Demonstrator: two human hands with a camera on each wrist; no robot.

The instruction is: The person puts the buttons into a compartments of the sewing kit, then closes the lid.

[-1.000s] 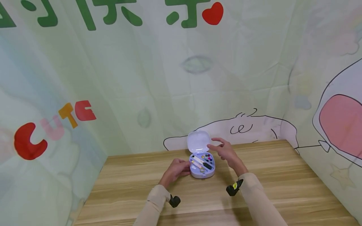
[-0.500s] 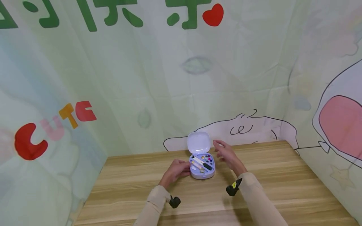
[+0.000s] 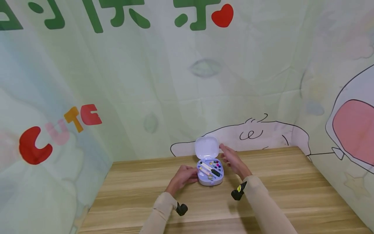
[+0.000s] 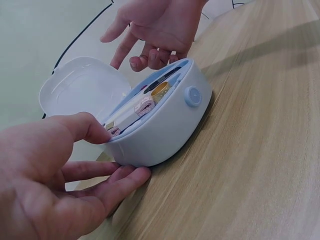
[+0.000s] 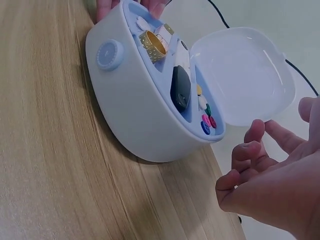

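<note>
A white and pale-blue sewing kit box (image 3: 210,182) sits on the wooden table, its lid (image 3: 206,148) raised at the back. Inside its tray lie a gold thimble (image 5: 153,46), a black-handled tool (image 5: 181,89), a rolled tape measure (image 4: 145,106) and several coloured buttons (image 5: 206,120). My left hand (image 3: 183,177) grips the box's left side, with the thumb at the rim and fingers low against the wall. Beside the lid's right edge is my right hand (image 3: 233,160), holding nothing, its fingers loosely bent and the index fingertip close to the lid.
The wooden table (image 3: 152,208) ends at a printed cloth backdrop (image 3: 163,81) just behind the lid. Cloth also hangs along the left and right sides. Black wrist cameras sit on both sleeves.
One second ago my right thumb and finger were at the lid's right edge; they have come away, and the hand has turned beside it. My left hand stays on the box.
</note>
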